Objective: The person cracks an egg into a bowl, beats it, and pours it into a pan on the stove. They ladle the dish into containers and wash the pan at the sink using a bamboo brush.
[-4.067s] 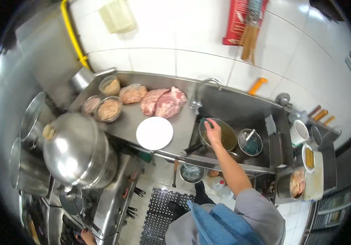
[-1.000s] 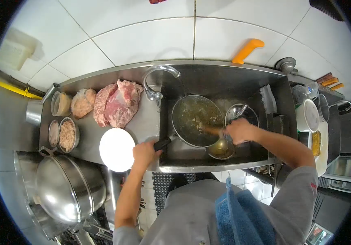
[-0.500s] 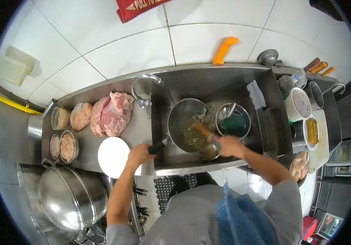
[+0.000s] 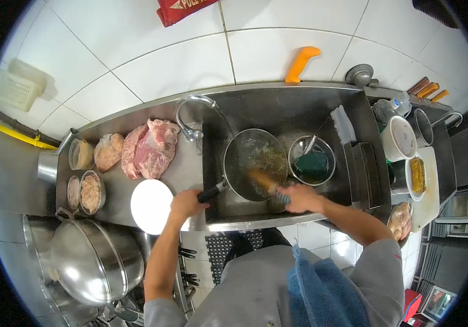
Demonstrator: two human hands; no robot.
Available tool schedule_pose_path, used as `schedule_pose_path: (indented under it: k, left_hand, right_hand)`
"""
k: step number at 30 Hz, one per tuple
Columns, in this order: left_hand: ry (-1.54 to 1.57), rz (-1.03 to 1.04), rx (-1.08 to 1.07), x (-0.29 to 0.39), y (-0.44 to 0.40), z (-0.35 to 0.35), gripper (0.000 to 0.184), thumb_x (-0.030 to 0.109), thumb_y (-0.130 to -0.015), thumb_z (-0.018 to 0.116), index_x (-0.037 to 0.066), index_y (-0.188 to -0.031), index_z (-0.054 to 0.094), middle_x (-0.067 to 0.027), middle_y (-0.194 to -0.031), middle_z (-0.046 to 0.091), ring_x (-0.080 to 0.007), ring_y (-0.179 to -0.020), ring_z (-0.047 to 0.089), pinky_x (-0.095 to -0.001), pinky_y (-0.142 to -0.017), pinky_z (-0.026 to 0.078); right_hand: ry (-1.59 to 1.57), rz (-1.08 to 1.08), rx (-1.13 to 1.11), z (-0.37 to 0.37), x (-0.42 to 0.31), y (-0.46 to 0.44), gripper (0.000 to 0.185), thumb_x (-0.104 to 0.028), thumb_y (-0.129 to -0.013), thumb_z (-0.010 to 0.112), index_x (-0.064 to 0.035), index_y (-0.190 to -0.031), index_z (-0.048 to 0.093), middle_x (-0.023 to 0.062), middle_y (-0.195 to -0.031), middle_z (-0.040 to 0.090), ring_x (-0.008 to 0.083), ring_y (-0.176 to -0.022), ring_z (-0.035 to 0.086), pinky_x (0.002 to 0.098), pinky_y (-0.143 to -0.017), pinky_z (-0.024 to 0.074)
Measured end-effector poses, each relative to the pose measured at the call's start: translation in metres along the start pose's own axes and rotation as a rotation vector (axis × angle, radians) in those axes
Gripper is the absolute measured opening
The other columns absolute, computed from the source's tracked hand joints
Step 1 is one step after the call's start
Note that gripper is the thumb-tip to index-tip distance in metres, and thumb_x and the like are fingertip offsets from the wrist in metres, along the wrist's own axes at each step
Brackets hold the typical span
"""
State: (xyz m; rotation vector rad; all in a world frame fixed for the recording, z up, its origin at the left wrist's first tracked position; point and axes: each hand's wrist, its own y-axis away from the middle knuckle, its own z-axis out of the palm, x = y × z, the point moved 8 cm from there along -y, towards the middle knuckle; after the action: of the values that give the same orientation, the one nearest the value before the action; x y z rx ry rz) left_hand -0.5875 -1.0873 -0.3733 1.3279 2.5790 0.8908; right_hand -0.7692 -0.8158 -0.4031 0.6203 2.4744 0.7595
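Note:
My left hand point(image 4: 186, 205) is closed around the black handle of a round metal pan point(image 4: 227, 180) that sits in the steel sink. Cloudy, brownish water with bits in it covers the pan's bottom. My right hand point(image 4: 303, 198) grips the grey-green handle of a tan-headed brush point(image 4: 265, 180). The head is inside the pan, smeared by motion, so I cannot make out its bristles. From the curved faucet point(image 4: 193, 132) a thin stream runs toward the pan's upper left rim. Right of the pan stands a metal bowl point(image 4: 329, 151) holding dark green liquid and a utensil.
Large raw meat pieces point(image 4: 152, 150) lie on the left counter, near a white round plate point(image 4: 152, 207) and small food containers. A folded white cloth point(image 4: 344, 125) hangs inside the sink's right side. White tubs point(image 4: 399, 137) and a cutting board point(image 4: 431, 185) stand farther right.
The brush head has swept down and left inside the pan, and the right hand has shifted slightly left. The loose bits now gather more toward the pan's right side.

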Motion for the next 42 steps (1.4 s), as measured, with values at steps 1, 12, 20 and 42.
schedule_pose_path:
  k: [1, 12, 20, 42]
  left_hand:
    - [-0.017, 0.004, 0.015, -0.002, 0.001, 0.0, 0.044, 0.041, -0.073, 0.074, 0.019, -0.111, 0.068, -0.012, -0.097, 0.069, -0.0323, -0.095, 0.065, -0.0445, -0.082, 0.051]
    - [0.019, -0.015, 0.022, 0.005, 0.005, -0.008, 0.043, 0.043, -0.072, 0.075, 0.02, -0.107, 0.069, -0.0124, -0.094, 0.069, -0.0334, -0.091, 0.065, -0.045, -0.079, 0.051]
    - [0.006, -0.017, 0.03, -0.001, 0.005, -0.005, 0.044, 0.044, -0.072, 0.075, 0.019, -0.108, 0.069, -0.0118, -0.097, 0.069, -0.0326, -0.092, 0.065, -0.0446, -0.079, 0.051]
    - [-0.007, -0.02, 0.028, 0.002, 0.006, -0.01, 0.044, 0.043, -0.071, 0.076, 0.02, -0.108, 0.068, -0.011, -0.094, 0.069, -0.0321, -0.09, 0.066, -0.0444, -0.078, 0.051]
  right_hand:
    - [-0.112, -0.03, -0.038, -0.003, -0.011, 0.01, 0.072, -0.027, -0.073, 0.067, -0.0254, -0.142, 0.044, 0.0188, -0.107, 0.066, 0.0371, -0.1, 0.064, 0.0433, -0.086, 0.0513]
    - [0.104, 0.015, 0.12, -0.022, 0.016, -0.017, 0.074, -0.024, -0.074, 0.069, -0.0322, -0.142, 0.04, 0.0169, -0.099, 0.066, 0.0354, -0.091, 0.066, 0.0456, -0.077, 0.0533]
    - [0.1, -0.14, 0.024, -0.009, -0.009, -0.001, 0.073, -0.025, -0.077, 0.068, -0.0278, -0.144, 0.039, 0.0196, -0.1, 0.064, 0.0347, -0.098, 0.063, 0.0451, -0.085, 0.0502]
    - [0.045, -0.046, -0.011, -0.019, 0.021, -0.014, 0.075, -0.023, -0.074, 0.067, -0.0417, -0.141, 0.04, 0.0186, -0.094, 0.067, 0.0359, -0.092, 0.066, 0.0464, -0.082, 0.0531]
